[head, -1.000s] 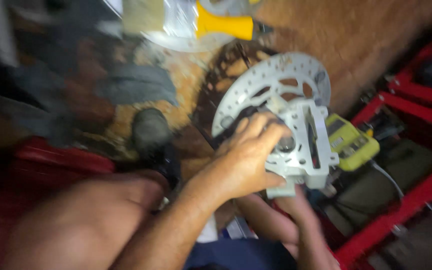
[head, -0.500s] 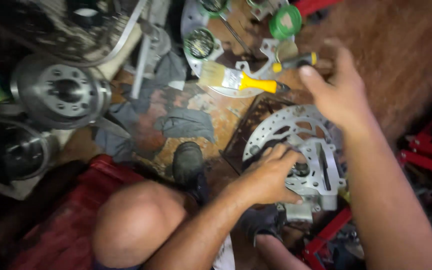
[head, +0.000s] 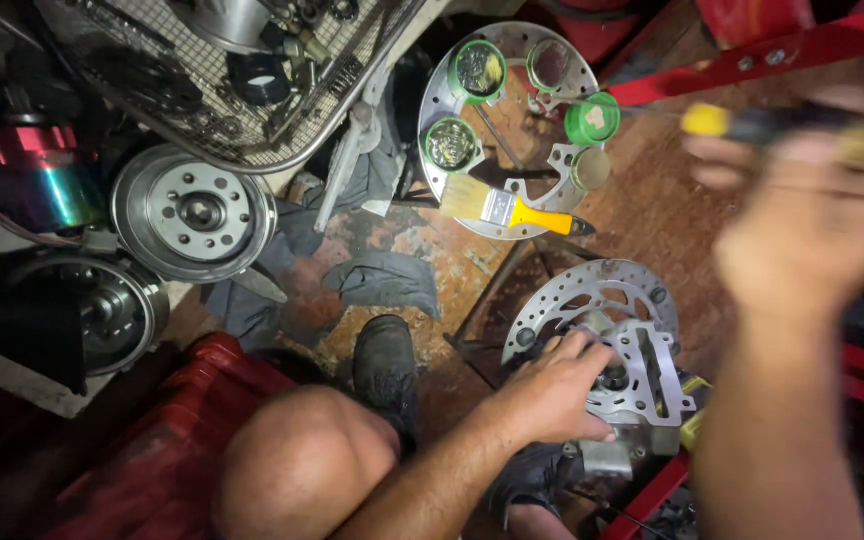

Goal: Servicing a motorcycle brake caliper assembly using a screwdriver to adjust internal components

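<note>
My left hand (head: pixel 552 392) rests on a silver metal bracket (head: pixel 642 385) that lies over a perforated brake disc (head: pixel 592 300) on the rusty floor, fingers curled on its edge. My right hand (head: pixel 812 230) is raised and blurred at the right, closed around a tool with a yellow and black handle (head: pixel 752 122). A paintbrush with a yellow handle (head: pixel 507 208) lies across a second brake disc (head: pixel 452 105) further away, which carries several small green-rimmed cups (head: pixel 480 70).
My bare knee (head: pixel 302 460) and dark shoe (head: pixel 387 365) are at the bottom centre. Grey rags (head: pixel 372 280), a silver wheel hub (head: pixel 192 212), a dark drum (head: pixel 112 310), a wire basket of parts (head: pixel 222 80) and red frame rails (head: pixel 752 55) surround the spot.
My right hand has lifted away from the paintbrush area to the right with the yellow-handled tool. The view has shifted up. My left hand stays on the bracket.
</note>
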